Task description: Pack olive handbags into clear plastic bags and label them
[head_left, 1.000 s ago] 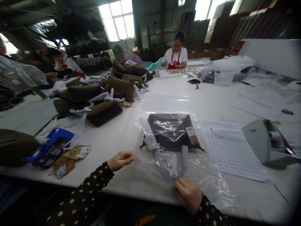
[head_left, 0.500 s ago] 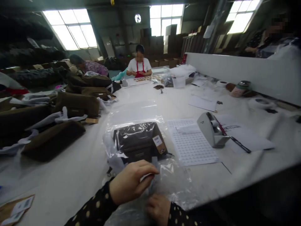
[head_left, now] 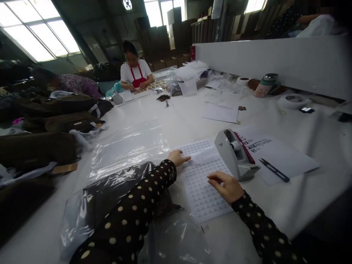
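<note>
My left hand [head_left: 178, 157] reaches to the left edge of a printed label sheet [head_left: 205, 183], index finger stretched toward a blank strip on it. Over the sheet's right part hovers my right hand [head_left: 225, 185], fingers bent and thumb near the fingertips; nothing shows between them. A dark bag [head_left: 110, 189] lies inside a clear plastic bag [head_left: 129, 143], partly hidden by my left sleeve. Right beside the sheet stands a grey tape dispenser [head_left: 233, 157].
Black thread snips [head_left: 275, 170] rest on a handwritten paper [head_left: 291, 157]. Dark bags [head_left: 38, 150] with white wrapping are piled at the left. A flask [head_left: 265, 86] and tape rolls [head_left: 293, 101] stand at the back right. Across the table sits a person [head_left: 134, 71] in a red apron.
The view has turned right. Both hands have left the plastic bag's near end and moved forward and right to the label sheet. My left forearm now crosses the bagged item.
</note>
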Demonstrator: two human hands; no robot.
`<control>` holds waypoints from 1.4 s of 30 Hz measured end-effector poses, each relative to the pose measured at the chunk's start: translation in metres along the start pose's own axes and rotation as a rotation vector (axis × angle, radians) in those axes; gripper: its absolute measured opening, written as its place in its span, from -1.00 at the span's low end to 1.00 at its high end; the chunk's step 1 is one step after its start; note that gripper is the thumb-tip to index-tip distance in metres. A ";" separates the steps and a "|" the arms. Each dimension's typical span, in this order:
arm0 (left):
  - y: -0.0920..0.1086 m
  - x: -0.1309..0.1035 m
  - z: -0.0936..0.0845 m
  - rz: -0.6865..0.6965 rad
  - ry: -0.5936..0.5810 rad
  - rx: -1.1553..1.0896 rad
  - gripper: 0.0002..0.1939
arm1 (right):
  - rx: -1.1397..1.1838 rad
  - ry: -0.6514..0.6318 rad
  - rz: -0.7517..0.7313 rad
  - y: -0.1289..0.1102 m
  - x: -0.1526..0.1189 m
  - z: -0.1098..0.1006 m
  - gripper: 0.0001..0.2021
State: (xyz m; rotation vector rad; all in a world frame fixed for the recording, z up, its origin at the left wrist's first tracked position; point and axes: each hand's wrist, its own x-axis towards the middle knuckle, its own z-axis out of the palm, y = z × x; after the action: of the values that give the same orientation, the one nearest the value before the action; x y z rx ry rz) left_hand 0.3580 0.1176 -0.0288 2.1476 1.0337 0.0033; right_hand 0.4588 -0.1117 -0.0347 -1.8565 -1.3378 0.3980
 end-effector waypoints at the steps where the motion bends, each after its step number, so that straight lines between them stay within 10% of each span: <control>1: 0.001 0.007 0.004 0.006 -0.031 0.016 -0.47 | -0.003 -0.006 0.004 0.009 0.013 0.004 -0.84; 13: 0.009 0.019 0.016 -0.026 -0.354 -0.282 -0.81 | -0.147 0.217 -0.003 0.041 0.068 0.061 -0.88; 26: 0.017 0.007 0.010 -0.035 -0.300 -0.310 -0.72 | -0.430 0.165 -0.213 0.013 0.064 0.055 -0.84; 33: 0.026 0.000 0.009 -0.010 -0.273 -0.194 -0.73 | -0.092 0.264 -0.132 0.005 0.056 0.048 -0.82; 38: 0.038 -0.026 -0.038 0.094 -0.096 -0.077 -0.52 | 0.736 0.021 0.395 -0.016 0.047 0.031 -0.65; 42: 0.026 -0.105 -0.116 0.314 0.198 0.001 -0.63 | 1.035 -0.188 0.539 -0.055 0.043 0.025 -0.58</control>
State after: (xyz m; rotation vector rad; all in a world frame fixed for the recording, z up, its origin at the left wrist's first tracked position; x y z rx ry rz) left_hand 0.2698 0.1084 0.1024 2.3241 0.7919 0.3702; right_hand 0.4232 -0.0556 -0.0009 -1.2395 -0.4891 1.2846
